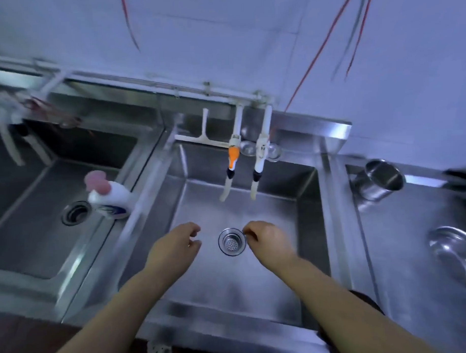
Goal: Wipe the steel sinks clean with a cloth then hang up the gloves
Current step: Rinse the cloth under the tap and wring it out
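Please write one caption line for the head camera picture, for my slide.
Two bare hands, left and right, hang over the steel sink beside its drain strainer, holding nothing.

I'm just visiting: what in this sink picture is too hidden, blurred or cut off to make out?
All in the head view:
- Bundle hanging at the far left: motion blur; cloth or gloves, cannot tell.
- Bottle in the left sink: label blurred, unreadable.
- Right hand: fingertips curl near the strainer; contact unclear.
- Steel bowl: cut off by the right edge.
- Left hand: curled, seemingly empty.
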